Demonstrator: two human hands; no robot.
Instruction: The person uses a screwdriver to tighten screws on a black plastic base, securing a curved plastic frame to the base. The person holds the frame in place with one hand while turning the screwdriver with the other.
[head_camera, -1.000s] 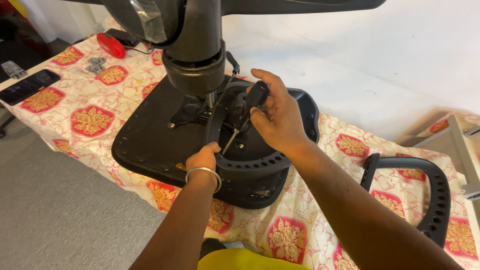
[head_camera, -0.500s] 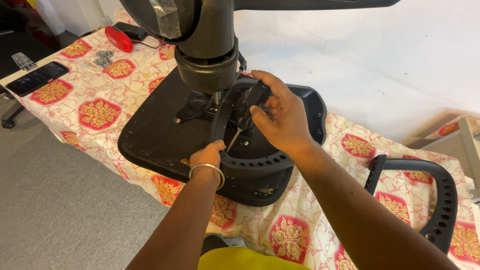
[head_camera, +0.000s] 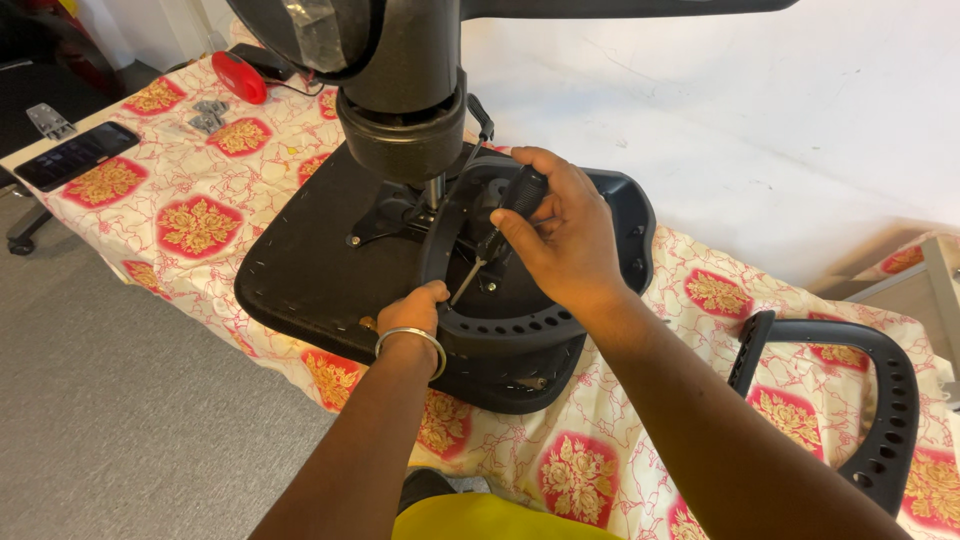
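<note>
Two hands work on one upturned black chair seat (head_camera: 300, 260) lying on the counter (head_camera: 190, 225). The right hand (head_camera: 560, 235) has its grip closed around the black handle of one screwdriver (head_camera: 495, 235), whose thin shaft slants down and toward the person from that grip to a point on the seat's underside. Just below that tip, the left hand (head_camera: 418, 308), with one metal bangle at the wrist, is closed on the rim of the one perforated armrest (head_camera: 500, 325) laid across the seat. Directly above and beyond the grip rises one thick black column (head_camera: 405, 110) from the seat's centre mechanism. Well off to the right of the grip lies a second perforated armrest (head_camera: 885, 400), loose on the cloth. Far to the left of the grip are one dark phone (head_camera: 75, 155), one round red object (head_camera: 238, 77) and a small cluster of metal fittings (head_camera: 207, 115), too small to count. The counter is covered by a cream cloth printed with red and gold floral squares. Behind it stands a plain white wall (head_camera: 750, 120), and a grey carpeted floor (head_camera: 120, 420) lies below on the left.
</note>
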